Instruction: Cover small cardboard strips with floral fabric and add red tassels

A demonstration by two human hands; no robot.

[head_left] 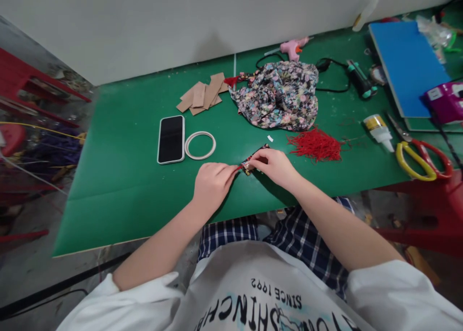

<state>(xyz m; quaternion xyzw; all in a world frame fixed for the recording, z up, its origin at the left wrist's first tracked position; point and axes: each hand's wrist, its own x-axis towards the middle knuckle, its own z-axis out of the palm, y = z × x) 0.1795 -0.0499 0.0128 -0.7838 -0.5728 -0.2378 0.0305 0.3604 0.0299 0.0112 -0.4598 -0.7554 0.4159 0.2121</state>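
Observation:
Near the table's front edge lies a small dark floral fabric piece (250,168) with a bit of red at its left end. My right hand (275,168) grips this piece, thumb and forefinger pinched together over it. My left hand (214,182) is closed at the piece's left end, its fingertips pinching a red strand (239,167) that meets the fabric. Part of the floral piece is hidden beneath my right fingers. A tiny white scrap (270,139) rests just beyond it. To the right is a loose pile of red threads (318,144).
On the green table (119,191) are a phone (171,139), a white ring (186,146), cardboard strips (198,96), crumpled floral cloth (280,97) and a pink glue gun (291,48). Rightward lie a glue bottle (378,129), scissors (415,158), a utility knife (360,80) and a blue board (408,68).

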